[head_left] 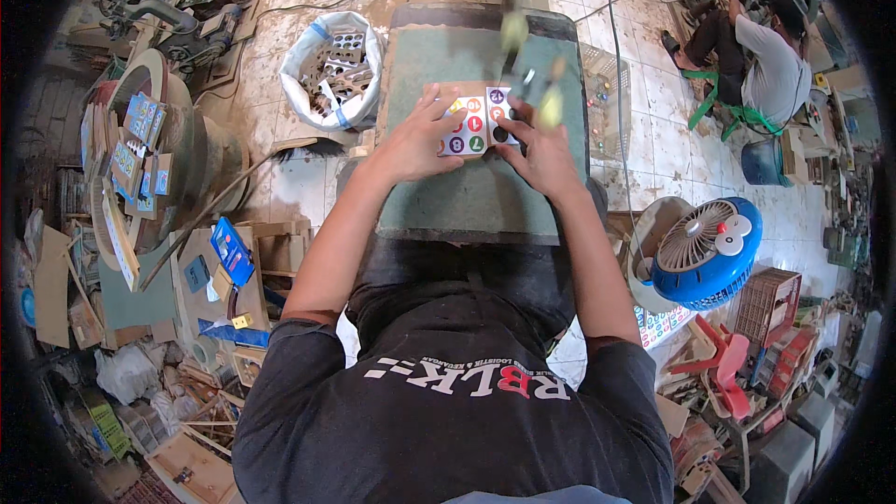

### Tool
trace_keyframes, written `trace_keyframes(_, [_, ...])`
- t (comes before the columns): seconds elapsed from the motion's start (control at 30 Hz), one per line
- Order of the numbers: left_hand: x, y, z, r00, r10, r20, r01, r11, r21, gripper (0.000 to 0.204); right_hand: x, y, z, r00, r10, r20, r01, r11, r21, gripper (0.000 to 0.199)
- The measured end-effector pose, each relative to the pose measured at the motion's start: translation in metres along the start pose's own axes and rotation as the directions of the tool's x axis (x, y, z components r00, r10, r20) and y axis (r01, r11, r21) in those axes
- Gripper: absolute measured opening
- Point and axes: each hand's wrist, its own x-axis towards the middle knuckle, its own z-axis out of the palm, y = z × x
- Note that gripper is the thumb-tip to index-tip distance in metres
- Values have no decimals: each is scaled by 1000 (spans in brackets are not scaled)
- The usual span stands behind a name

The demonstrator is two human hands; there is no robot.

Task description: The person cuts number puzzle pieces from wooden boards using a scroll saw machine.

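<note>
A flat white board printed with coloured, numbered circles lies on the green-topped table of a machine. Dark round openings show near its right end. My left hand grips the left part, with fingers over the top and thumb along the near edge. With thumb and fingers bent, my right hand holds the right end, close to the openings. Just above that end is a machine head with yellowish parts, smeared by motion. Whether a blade touches the board cannot be made out.
Left of the table stands a white sack of hole-cut board scraps. A see-through crate with small coloured pieces sits at the right. A blue fan is near my right elbow. A person sits farther right.
</note>
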Motion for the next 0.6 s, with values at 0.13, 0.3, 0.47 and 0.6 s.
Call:
trace_keyframes(0.13, [2, -4, -3, 999, 12, 35, -12, 1000, 5, 81, 3, 7, 3, 997, -37, 73, 38, 999, -14, 51])
trace_keyframes(0.3, [9, -17, -9, 994, 46, 99, -45, 999, -14, 81, 5, 3, 8, 1000, -19, -2, 19, 996, 84, 49])
trace_keyframes(0.47, [7, -3, -17, 994, -17, 105, -1, 986, 169, 81, 5, 1, 5, 1000, -20, 7, 20, 999, 45, 48])
trace_keyframes(0.6, [2, 35, -9, 967, -244, 76, 206, 920, 334, 78, 7, 4, -3, 996, -47, 80, 39, 994, 98, 47])
